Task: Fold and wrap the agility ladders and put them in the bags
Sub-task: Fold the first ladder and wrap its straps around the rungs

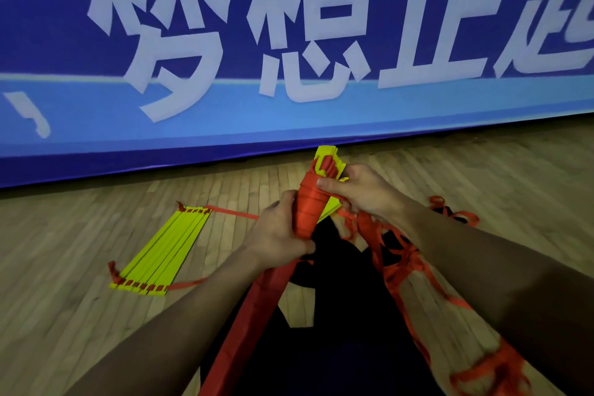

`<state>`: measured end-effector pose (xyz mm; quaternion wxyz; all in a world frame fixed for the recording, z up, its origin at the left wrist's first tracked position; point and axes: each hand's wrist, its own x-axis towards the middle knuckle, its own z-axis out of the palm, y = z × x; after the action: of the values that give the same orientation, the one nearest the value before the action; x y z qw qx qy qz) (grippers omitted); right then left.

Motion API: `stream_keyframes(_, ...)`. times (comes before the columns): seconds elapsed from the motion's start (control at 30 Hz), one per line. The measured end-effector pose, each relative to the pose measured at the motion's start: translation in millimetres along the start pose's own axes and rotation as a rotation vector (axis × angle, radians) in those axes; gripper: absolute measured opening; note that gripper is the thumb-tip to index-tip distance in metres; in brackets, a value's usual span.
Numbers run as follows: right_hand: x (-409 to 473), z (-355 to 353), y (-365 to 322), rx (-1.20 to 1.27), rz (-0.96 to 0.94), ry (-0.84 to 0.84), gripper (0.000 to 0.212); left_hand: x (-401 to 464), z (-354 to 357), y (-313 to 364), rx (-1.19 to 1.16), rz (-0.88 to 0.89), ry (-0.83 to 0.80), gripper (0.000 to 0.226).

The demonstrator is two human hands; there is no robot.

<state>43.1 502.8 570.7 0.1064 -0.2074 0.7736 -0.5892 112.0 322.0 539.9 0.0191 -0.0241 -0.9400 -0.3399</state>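
Light: dim, even, indoor
Blur: banner [289, 42] lettering soft, smeared
Edges: wide-angle bend along floor [64, 267]
Shadows: faint

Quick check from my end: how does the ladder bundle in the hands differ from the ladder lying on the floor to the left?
The held bundle is up off the floor, gripped by the left hand and right hand; the floor ladder lies flat on the wooden floor, untouched. The held bundle is wound round with red strap, only its yellow ends showing; the floor ladder's rungs lie side by side, unwrapped, straps trailing. Both have yellow rungs and red straps.
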Motion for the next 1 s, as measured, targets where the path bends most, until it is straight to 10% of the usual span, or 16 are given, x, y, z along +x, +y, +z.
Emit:
stream_keyframes(0.13,-2.4,-9.2,-5.3,-0.114,-0.001,-0.196,0.009,2.8,-10.8,3.5,-0.282,-0.135,0.026,0.067)
stream_keyframes(0.33,-6.2,-11.9,-9.3,0.391,0.15,-0.26,0.014,1.1,-12.7,26.0,-0.879,-0.156,-0.203,0.053)
stream_keyframes(0.7,1.8,-26.7,-2.4,-0.17,-0.06,-0.156,0.015,5.5,-13.1,24.2,-0.793,-0.176,-0.127,0.052)
stream_keyframes(1.0,-0.2,-13.5,6.3,0.388,0.099,-0.214,0.039,4.0,-16.3,23.6,-1.081,-0.258,-0.334,0.064)
